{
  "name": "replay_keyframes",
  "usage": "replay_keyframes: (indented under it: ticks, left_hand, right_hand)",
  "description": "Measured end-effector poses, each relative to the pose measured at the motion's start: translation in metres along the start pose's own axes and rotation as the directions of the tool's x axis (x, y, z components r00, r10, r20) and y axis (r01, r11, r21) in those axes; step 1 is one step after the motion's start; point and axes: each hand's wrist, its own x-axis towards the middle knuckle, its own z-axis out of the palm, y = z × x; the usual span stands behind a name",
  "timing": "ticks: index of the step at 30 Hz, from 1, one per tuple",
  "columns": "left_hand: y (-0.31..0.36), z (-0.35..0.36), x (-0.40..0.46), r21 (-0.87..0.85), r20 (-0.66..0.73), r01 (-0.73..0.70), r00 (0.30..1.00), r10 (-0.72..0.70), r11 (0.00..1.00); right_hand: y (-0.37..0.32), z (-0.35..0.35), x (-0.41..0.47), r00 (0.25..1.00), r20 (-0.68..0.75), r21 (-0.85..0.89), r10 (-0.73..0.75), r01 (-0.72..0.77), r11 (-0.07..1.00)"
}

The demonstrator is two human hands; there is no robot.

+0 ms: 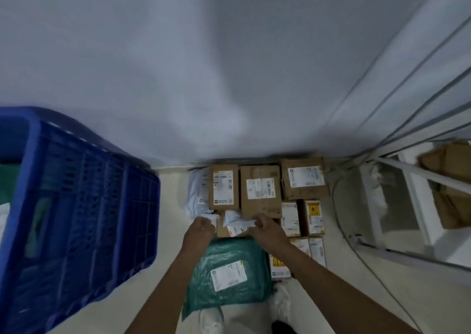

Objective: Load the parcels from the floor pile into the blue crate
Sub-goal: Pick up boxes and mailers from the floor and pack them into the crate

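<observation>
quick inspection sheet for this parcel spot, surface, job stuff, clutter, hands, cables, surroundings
surface: pale floor, parcels packed together against the wall.
job's things: blue crate on the left, tilted in view, something green inside; cardboard boxes in rows; green mailer nearest the person; white mailer at the pile's left edge.
clutter: more cardboard boxes behind the white frame at right.
hands: left hand and right hand both pinch a small white mailer lying on a box.
cables: thin cable curving over the floor right of the pile.
surroundings: plain white wall; white metal frame at right.
</observation>
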Motion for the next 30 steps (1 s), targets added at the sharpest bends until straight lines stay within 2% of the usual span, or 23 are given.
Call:
replay_keyframes:
  ticks: [6,10,14,19,24,27,30]
  left_hand:
    - [-0.04,0.033,0.084,-0.05,0.035,0.041,0.999,-0.039,0.998]
    - [-0.055,0.04,0.142,-0.104,-0.025,0.071,0.997,-0.074,0.992]
    - [-0.069,0.057,0.173,-0.178,-0.095,0.044,0.994,-0.061,0.983]
    - [-0.078,0.068,0.186,-0.19,-0.012,-0.011,1.0,0.008,0.982]
    - [-0.09,0.057,0.176,-0.263,-0.061,0.12,0.988,-0.14,0.957]
    - [-0.103,0.051,0.147,-0.28,-0.069,0.115,0.988,-0.14,0.953]
    - [-0.096,0.044,0.104,-0.43,-0.048,0.125,0.986,-0.161,0.894]
  right_hand:
    - [0.013,0.042,0.086,0.999,-0.017,0.003,-0.047,0.047,0.999]
    - [0.013,0.063,0.135,0.995,-0.029,0.031,-0.097,0.098,0.995]
    - [0.02,0.076,0.165,0.992,-0.021,0.01,-0.123,0.123,0.992]
    - [0.02,0.081,0.18,0.982,-0.102,-0.048,-0.161,0.156,0.987]
    - [0.023,0.083,0.176,0.997,-0.069,0.146,-0.027,0.037,0.989]
    - [0.021,0.085,0.154,0.997,-0.078,0.225,-0.022,0.039,0.974]
    - [0.016,0.083,0.126,0.996,-0.076,0.343,-0.053,0.076,0.936]
